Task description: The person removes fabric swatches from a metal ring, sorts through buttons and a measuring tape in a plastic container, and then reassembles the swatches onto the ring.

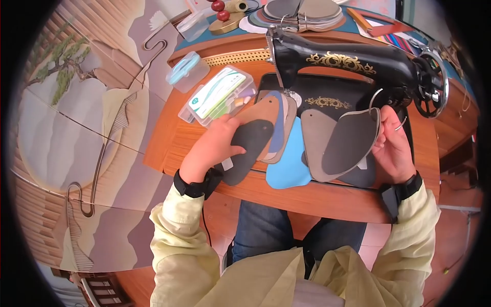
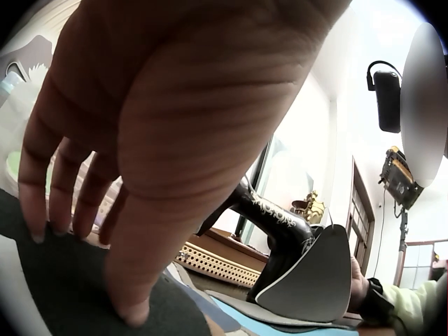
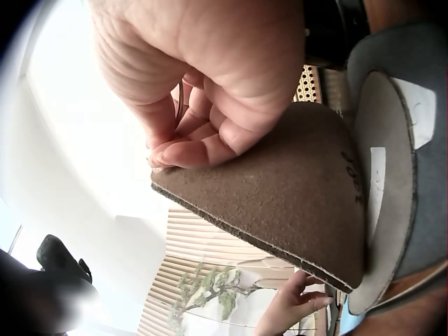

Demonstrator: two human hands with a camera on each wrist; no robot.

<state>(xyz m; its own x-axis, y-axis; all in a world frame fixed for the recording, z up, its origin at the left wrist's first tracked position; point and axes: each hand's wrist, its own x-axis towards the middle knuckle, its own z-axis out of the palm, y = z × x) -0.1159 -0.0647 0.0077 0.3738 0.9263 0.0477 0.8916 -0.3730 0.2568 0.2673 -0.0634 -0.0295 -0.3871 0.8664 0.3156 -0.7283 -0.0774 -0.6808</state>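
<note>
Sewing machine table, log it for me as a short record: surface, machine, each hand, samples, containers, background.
Surface: wooden tabletop
Machine: black sewing machine, gold scrollwork
Left hand: left hand rests, fingers extended, on dark grey sample
Right hand: right hand pinches the corner of raised grey samples, beside curved metal ring
Samples between hands: include bright blue sample
Containers: clear box with green-and-white label; box with blue-rimmed lid
Background: fanned sample stack

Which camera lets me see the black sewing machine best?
The head view: it shows the black sewing machine with its gold pattern and handwheel. The left wrist view shows only part, behind a grey sample piece. I can't make it out in the right wrist view.
</note>
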